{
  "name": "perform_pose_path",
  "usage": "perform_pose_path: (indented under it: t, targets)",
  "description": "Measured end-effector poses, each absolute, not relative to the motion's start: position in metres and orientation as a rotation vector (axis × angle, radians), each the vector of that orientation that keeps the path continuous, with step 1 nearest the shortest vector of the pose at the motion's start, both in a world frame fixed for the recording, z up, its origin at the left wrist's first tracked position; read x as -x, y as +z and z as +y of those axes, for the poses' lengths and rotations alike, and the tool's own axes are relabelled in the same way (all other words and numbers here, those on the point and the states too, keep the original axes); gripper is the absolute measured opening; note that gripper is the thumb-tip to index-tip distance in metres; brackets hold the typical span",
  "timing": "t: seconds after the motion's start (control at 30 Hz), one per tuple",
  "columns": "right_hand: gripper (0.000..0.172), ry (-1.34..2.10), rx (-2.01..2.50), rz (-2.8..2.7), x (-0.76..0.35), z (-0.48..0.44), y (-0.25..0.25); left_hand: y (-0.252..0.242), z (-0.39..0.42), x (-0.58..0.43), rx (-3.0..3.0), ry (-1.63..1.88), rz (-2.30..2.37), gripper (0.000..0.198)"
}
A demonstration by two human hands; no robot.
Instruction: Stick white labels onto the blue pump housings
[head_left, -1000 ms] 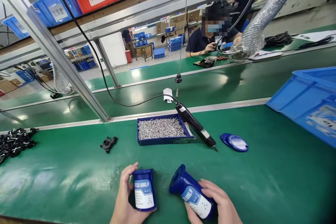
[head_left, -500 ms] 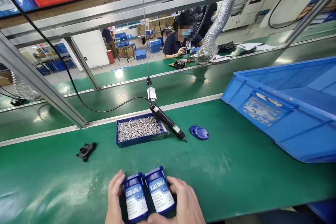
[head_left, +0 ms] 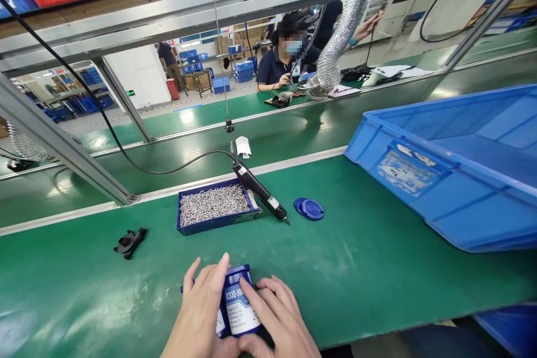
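Two blue canisters with white-and-blue labels stand side by side at the bench's near edge. My left hand [head_left: 200, 307] is wrapped over the left canister [head_left: 220, 323] and hides most of it. Around the right side of the other canister [head_left: 239, 310] curls my right hand [head_left: 279, 313], its index finger lying across the label. Beyond them is a blue tray [head_left: 218, 226] full of small metal screws. An electric screwdriver [head_left: 260, 192] leans on the tray's right end, tip on the bench. Two blue round lids [head_left: 312, 210] overlap to its right.
A black bracket-like part [head_left: 129, 243] lies at the left. The large blue bin [head_left: 403, 173] takes up the right side of the green bench [head_left: 356, 279]. A metal frame post [head_left: 84, 151] rises at the left. Across the divider sits a co-worker [head_left: 272, 67].
My left hand has moved over the front of the left canister, covering its label. My right index finger has come across the right canister's label. The view has shifted slightly.
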State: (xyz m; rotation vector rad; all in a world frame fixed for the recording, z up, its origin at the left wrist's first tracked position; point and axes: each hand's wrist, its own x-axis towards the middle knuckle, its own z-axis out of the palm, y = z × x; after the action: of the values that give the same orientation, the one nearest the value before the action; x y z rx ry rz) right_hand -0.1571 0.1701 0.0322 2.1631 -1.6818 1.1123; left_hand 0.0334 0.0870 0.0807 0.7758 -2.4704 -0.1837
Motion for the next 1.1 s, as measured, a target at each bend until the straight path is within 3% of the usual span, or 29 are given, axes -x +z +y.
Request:
perform_pose_path:
  t: [0.23, 0.37, 0.47, 0.57, 0.63, 0.87, 0.93, 1.03, 1.1]
  targets:
    - [0.073, 1.177, -1.996, -1.666, 0.155, 0.172, 0.018, 0.080, 0.095, -0.031, -0.969, -0.369, -2.409, 0.122]
    - [0.051, 1.214, -1.994, -1.527, 0.159, 0.180, 0.016, 0.083, 0.096, -0.029, -0.988, -0.358, -2.392, 0.118]
    - [0.022, 1.215, -2.038, -1.413, 0.169, 0.192, 0.020, 0.083, 0.097, -0.029, -0.970, -0.332, -2.389, 0.105]
    - [0.015, 1.366, -2.066, -1.415, 0.193, 0.197, 0.034, 0.084, 0.096, -0.032, -0.923, -0.349, -2.422, 0.106]
    - [0.021, 1.370, -1.969, -1.607, 0.220, 0.189, 0.048, 0.084, 0.094, -0.037, -0.880, -0.324, -2.482, 0.111]
    - [0.082, 0.658, -1.723, -2.241, 0.335, 0.092, 0.063, 0.074, 0.096, -0.042, -0.901, 0.174, -2.537, 0.107]
    - [0.077, 0.586, -1.859, -2.254, 0.353, 0.066, 0.051, 0.071, 0.099, -0.040, -0.940, 0.109, -2.514, 0.100]
    - [0.075, 0.672, -1.998, -2.132, 0.373, 0.048, 0.027, 0.069, 0.100, -0.043, -0.980, 0.008, -2.433, 0.067]
    - [0.079, 0.810, -1.923, -2.094, 0.383, 0.047, 0.019, 0.070, 0.099, -0.057, -0.994, -0.150, -2.305, 0.065]
